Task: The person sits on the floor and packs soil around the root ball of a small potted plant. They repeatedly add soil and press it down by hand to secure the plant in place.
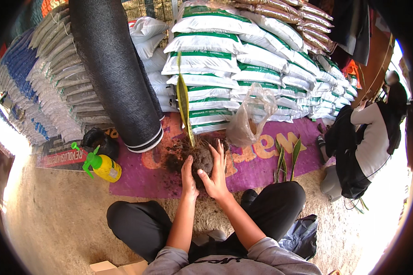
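Between my two hands is a dark ball of soil and roots point(203, 159). A tall, narrow snake plant leaf point(183, 101), green with yellow edges, rises from its far side. My left hand point(188, 178) presses against the ball's left side. My right hand point(217, 175) cups its right side, fingers pointing away from me and thumb across the near face. Loose dark soil point(173, 162) lies around the ball on a purple printed sheet point(137, 181). The underside of the ball is hidden by my hands.
A yellow spray bottle point(106, 168) with a green head stands at left, near a black mesh roll point(117, 78). Beyond are stacked white-and-green sacks point(206, 62) and a clear plastic bag point(251, 120). More snake plant leaves point(294, 158) lie right; another person point(371, 137) crouches there.
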`<state>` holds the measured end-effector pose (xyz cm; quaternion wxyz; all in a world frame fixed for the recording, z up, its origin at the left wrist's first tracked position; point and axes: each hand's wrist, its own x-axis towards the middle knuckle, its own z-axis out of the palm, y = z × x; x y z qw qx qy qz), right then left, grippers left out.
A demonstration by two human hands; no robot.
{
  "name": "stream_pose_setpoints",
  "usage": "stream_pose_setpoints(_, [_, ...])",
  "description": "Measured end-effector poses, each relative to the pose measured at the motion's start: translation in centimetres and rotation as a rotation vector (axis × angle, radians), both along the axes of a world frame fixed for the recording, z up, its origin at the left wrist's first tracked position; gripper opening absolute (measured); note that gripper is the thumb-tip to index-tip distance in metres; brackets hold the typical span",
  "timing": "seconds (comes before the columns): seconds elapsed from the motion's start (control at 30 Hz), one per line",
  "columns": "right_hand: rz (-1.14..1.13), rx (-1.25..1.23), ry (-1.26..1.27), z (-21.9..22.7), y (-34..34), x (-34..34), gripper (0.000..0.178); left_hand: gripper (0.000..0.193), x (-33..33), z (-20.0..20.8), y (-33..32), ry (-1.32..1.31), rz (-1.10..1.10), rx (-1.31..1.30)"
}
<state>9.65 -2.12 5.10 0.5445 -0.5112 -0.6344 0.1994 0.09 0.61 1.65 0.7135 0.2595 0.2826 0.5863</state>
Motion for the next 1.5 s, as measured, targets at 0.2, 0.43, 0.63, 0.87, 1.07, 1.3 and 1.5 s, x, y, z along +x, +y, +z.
stream_pose_setpoints(0.2, [0.08, 0.009, 0.183, 0.8, -0.1, 0.7, 0.074, 0.051, -0.3, 1.7, -0.8, -0.18, -0.047, -0.141])
stream_pose_setpoints(0.43, [0.068, 0.1, -0.105, 1.7, -0.9, -0.3, 0.056, 0.041, -0.6, 0.1, -1.1, -0.163, -0.031, -0.102])
stream_pose_setpoints(0.63, [0.042, 0.08, 0.072, 1.0, -0.3, 0.0, 0.055, 0.039, -1.3, 0.3, -0.6, -0.102, 0.055, -0.162])
stream_pose_setpoints(0.87, [-0.221, 0.13, 0.219, 2.0, 0.9, 2.4, 0.06, 0.045, -1.6, 0.8, -0.8, -0.125, 0.029, -0.25])
stream_pose_setpoints(1.07, [-0.122, -0.097, -0.337, 2.9, 2.6, -0.6, 0.081, 0.039, -0.2, -3.0, 0.1, -0.136, -0.001, -0.137])
stream_pose_setpoints(1.3, [-0.292, -0.104, -0.222, 7.2, 3.8, 0.5, 0.074, 0.044, -0.8, 0.6, -1.1, -0.218, 0.017, -0.106])
stream_pose_setpoints(1.5, [-0.055, -0.422, -0.203, 4.5, 6.2, -0.9, 0.075, 0.053, -1.2, -2.7, -0.8, -0.028, 0.028, -0.078])
